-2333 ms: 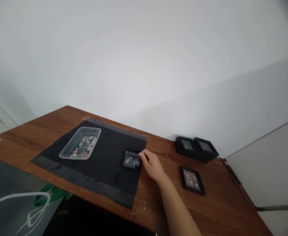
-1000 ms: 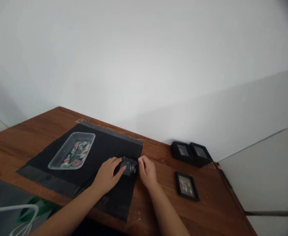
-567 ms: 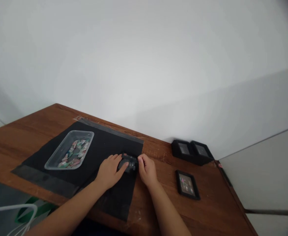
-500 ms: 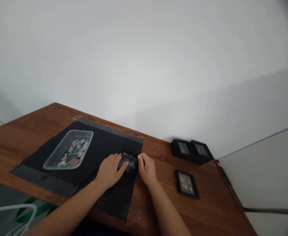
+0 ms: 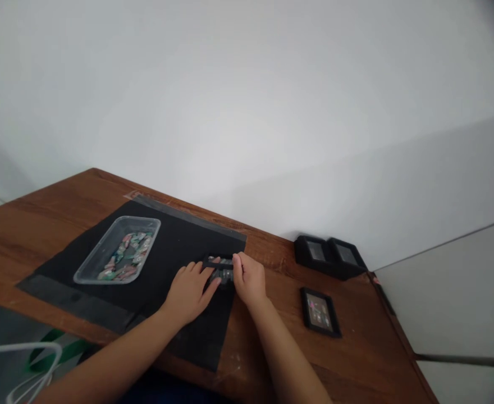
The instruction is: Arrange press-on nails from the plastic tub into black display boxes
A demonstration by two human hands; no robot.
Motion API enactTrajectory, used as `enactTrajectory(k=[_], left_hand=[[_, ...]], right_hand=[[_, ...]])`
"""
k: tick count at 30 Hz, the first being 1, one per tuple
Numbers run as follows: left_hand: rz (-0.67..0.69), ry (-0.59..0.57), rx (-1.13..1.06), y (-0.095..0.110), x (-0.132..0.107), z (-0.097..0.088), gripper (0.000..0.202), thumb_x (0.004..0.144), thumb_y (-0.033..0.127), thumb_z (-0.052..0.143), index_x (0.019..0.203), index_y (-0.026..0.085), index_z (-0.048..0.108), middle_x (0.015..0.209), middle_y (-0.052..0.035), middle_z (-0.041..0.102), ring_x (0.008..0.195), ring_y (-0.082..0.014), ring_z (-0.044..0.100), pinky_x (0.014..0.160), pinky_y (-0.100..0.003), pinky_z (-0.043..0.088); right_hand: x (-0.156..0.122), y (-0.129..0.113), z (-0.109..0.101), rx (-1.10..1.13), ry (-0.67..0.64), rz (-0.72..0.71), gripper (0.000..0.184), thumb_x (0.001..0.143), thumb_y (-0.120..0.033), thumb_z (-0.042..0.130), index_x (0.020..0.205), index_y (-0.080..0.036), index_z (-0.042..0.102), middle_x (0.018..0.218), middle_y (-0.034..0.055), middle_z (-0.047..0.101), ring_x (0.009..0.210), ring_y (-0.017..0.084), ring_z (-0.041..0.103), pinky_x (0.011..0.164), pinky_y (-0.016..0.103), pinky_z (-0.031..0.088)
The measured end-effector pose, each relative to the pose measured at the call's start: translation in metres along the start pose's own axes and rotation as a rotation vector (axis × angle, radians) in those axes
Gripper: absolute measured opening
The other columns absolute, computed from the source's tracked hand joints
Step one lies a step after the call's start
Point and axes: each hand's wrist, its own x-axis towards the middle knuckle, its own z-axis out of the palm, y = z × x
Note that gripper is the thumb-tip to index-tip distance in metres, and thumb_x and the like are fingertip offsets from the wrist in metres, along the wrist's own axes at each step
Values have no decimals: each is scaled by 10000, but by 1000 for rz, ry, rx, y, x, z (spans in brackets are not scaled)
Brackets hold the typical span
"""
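A small black box with a frame-like top (image 5: pixel 222 266) lies at the right side of the black mat (image 5: pixel 179 241), between my two hands. Pale, shiny little pieces show inside its opening. My left hand (image 5: pixel 190 293) holds the box's left side, thumb along the near part and fingers at the far part. With curled fingers and the thumb on top, my right hand (image 5: pixel 250 279) grips the right end of the black frame part, which looks slightly raised. Its fingertips are hidden. To the left stands a clear plastic tub (image 5: pixel 89 272) with many small green, pink and white pieces in it.
Right of my hands, a black framed box (image 5: pixel 336 322) with small coloured pieces lies on the wooden table (image 5: pixel 276 331). Two black boxes with windows (image 5: pixel 329 258) stand by the wall. A white cable (image 5: pixel 40 349) and green strap (image 5: pixel 53 350) hang at lower left.
My right hand has moved slightly up and left with the black frame part. More of the pale pieces inside the box now show. My left hand stays at its left side.
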Motion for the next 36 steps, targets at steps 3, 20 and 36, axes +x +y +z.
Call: enactTrajectory(k=[3, 20, 36], left_hand=[[-13, 30, 8, 2, -3, 2, 525, 1020, 515, 427, 1380, 165, 580, 1056, -150, 712, 990, -321, 624, 855, -452, 461], [-67, 28, -185, -5, -1, -2, 367, 1029, 446, 439, 1187, 188, 647, 1082, -102, 731, 984, -292, 660, 878, -449, 484], [-175, 73, -343, -12, 6, -2, 314, 926, 307, 585, 1216, 191, 626, 972, -61, 688, 935, -246, 630, 881, -395, 506]], right_hand=[[4, -3, -1, -15, 20, -4, 442, 1060, -357, 338, 661, -225, 473, 591, -10, 501, 531, 130, 426, 567, 283, 250], [-2, 19, 7, 167, 64, 102, 445, 1055, -379, 336, 643, -228, 407, 576, -35, 431, 522, 121, 435, 544, 268, 260], [17, 22, 11, 289, 184, 257, 505, 1043, -497, 332, 672, -205, 512, 584, -13, 506, 565, 140, 482, 558, 261, 331]])
